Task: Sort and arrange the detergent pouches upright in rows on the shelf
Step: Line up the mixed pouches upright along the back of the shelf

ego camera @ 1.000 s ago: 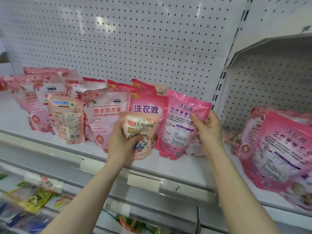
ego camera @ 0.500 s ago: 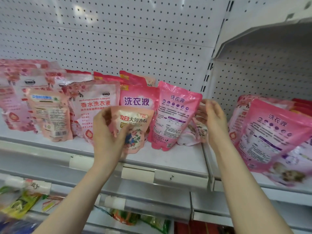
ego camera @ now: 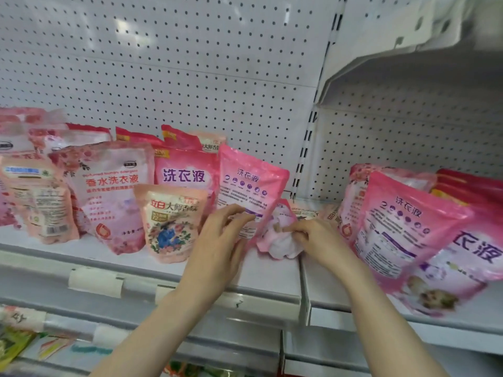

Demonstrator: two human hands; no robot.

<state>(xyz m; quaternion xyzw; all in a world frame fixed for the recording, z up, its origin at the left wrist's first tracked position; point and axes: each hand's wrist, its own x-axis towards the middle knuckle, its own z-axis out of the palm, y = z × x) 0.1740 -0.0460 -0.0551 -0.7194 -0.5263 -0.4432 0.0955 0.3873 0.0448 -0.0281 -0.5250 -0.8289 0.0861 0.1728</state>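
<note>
White shelf with label holders along its edge, left hand, fingers loosely curved, touching upright pink pouch, right hand pinching crumpled pale pouch lying on the shelf, pouch rows behind, white pegboard wall at back.
</note>
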